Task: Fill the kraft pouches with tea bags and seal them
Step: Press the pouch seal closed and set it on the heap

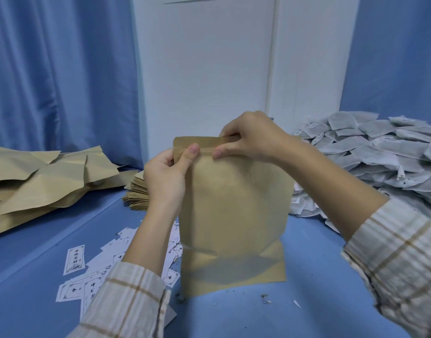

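Soft, even, cool-blue light throughout; shadows faint, no glare. Wide-angle bending at the edges; slightly soft focus.

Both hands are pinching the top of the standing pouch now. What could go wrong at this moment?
1. The left hand and right hand pinch only part of the strip on the kraft pouch; the unpinched parts might stay unsealed.
2. The pouch stands upright, steadied only from above, so pressing could tip it toward the paper labels.
3. Loose crumbs lie on the blue table; some might soil the pouch.
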